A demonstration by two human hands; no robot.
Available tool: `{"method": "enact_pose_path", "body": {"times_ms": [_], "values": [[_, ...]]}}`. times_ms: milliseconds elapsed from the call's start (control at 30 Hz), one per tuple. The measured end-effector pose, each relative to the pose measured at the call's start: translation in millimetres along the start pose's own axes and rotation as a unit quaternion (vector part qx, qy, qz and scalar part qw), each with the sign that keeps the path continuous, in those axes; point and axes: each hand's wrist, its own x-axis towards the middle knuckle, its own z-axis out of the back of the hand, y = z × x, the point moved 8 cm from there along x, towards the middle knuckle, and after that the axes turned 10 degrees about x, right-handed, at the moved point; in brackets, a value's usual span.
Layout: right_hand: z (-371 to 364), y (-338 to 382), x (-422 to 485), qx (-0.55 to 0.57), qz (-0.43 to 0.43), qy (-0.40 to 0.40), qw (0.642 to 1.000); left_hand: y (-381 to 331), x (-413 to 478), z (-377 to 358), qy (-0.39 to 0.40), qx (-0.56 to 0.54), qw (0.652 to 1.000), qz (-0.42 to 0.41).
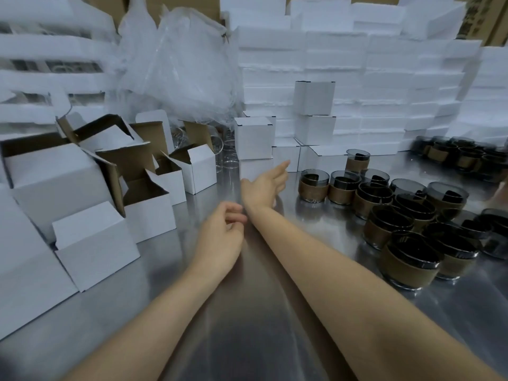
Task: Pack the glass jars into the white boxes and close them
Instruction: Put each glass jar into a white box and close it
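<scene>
Steel table [453,312], jars [398,215] right of hands [265,185]

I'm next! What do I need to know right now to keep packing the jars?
Left hand: holds nothing, fingers loosely curled, over the table.
Right hand: holds nothing, fingers stretched toward the closed boxes; I cannot tell if it touches one.
Jars: grouped on the table's right side.
Open boxes: on the left, flaps up.
Done: a few closed boxes stacked at the back middle.
Left: put the many unpacked jars into open boxes and close them.
</scene>
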Motion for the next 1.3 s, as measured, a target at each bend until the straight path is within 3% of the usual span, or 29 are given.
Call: {"method": "enact_pose_path", "body": {"times_ms": [133,267,433,633,867,1033,1133,1200,1300], "values": [[12,4,-28,0.028,-0.001,0.077,0.997,-2,-3,15,-0.047,-0.066,0.996,0.033],[29,11,-58,0.058,0.012,0.163,0.985,-10,-7,44,-0.138,-0.003,0.99,0.0],[50,7,-91,0.154,-0.005,0.244,0.958,-2,-8,79,-0.236,-0.018,0.971,0.022],[55,13,-96,0.174,-0.003,0.255,0.951,5,-3,69,-0.197,0.044,0.979,0.039],[56,22,-100,0.207,-0.02,0.281,0.937,-19,-13,44,-0.121,0.138,0.977,-0.112],[59,35,-105,0.241,0.047,0.316,0.916,-41,-29,12,0.017,0.128,0.969,-0.213],[65,34,-100,0.279,0.036,0.272,0.921,-48,-35,1,0.072,0.093,0.963,-0.243],[69,33,-93,0.285,0.037,0.233,0.929,-49,-36,3,0.066,0.076,0.961,-0.257],[79,29,-84,0.264,0.039,0.172,0.948,-44,-33,16,-0.009,0.109,0.965,-0.24]]}}
